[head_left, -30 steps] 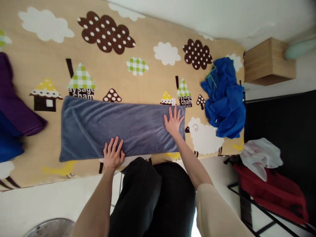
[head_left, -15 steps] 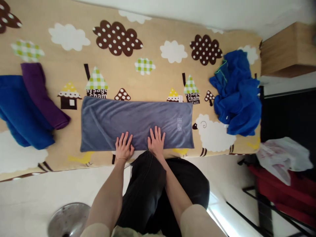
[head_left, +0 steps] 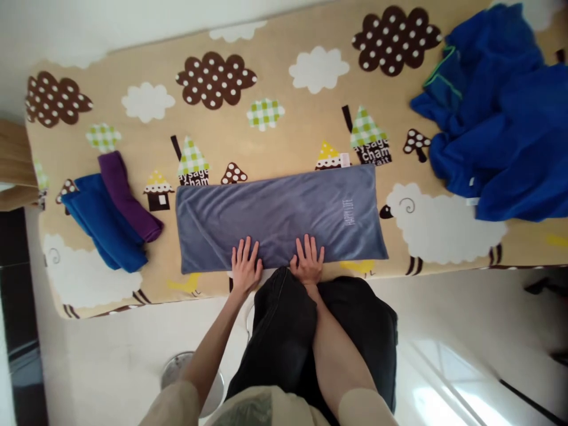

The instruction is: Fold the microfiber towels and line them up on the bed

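A grey-blue towel lies flat as a long strip on the patterned sheet, lightly wrinkled, with "HAPPY LIFE" lettering at its right end and a small white tag on its far edge. My left hand rests palm down on the near edge, left of the middle, fingers spread. Similarly spread, my right hand lies on the same edge a little further right. Neither hand grips the fabric.
Left of the towel lie a folded blue cloth and a folded purple cloth. A crumpled blue cloth pile sits at the right. The patterned sheet covers the bed. On the floor stands a round metal stool.
The camera view has turned and shifted left, showing the bed's left end. Both hands stay spread near the towel's front edge; my right hand is slightly nearer that edge.
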`<state>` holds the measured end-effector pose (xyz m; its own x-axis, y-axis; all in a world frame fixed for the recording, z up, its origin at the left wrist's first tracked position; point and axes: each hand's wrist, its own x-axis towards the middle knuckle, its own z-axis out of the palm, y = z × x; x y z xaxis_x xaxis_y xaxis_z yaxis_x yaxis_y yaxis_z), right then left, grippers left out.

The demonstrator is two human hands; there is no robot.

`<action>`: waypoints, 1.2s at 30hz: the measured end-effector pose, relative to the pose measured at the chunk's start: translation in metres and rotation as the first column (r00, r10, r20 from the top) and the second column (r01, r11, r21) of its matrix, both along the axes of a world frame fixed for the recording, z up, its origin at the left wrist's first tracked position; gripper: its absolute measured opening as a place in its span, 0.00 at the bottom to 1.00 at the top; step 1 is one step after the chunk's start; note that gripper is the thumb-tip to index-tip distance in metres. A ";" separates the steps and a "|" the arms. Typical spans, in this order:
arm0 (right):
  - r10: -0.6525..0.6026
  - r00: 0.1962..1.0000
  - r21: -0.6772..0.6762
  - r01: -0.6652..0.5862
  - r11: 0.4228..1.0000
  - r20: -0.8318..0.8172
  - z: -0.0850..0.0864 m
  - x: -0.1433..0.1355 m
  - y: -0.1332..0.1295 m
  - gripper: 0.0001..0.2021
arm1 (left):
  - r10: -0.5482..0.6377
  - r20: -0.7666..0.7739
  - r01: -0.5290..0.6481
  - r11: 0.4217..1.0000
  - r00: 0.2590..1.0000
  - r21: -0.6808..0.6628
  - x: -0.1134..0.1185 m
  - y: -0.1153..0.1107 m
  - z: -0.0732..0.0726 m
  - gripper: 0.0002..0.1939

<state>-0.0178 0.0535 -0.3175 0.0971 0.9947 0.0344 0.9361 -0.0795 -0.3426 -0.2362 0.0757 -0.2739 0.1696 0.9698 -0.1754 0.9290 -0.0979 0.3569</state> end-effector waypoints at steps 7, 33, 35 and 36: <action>-0.030 0.999 -0.042 0.029 0.999 -0.044 0.000 0.001 0.000 0.32 | 0.235 -0.121 -0.218 0.966 0.964 0.138 -0.087 0.129 0.015 0.33; -0.025 0.998 0.076 0.020 0.997 0.064 -0.004 -0.002 0.003 0.29 | -0.125 -0.292 0.097 0.989 0.948 -0.108 -0.184 0.309 0.032 0.17; -0.020 0.998 0.076 0.015 0.997 0.064 -0.003 -0.002 0.003 0.29 | -0.088 -0.270 0.101 0.994 0.959 0.036 -0.160 0.290 0.034 0.22; -0.018 0.998 0.077 0.013 0.997 0.064 -0.003 -0.002 0.003 0.29 | -0.090 -0.245 0.117 0.989 0.965 0.096 -0.145 0.278 0.035 0.24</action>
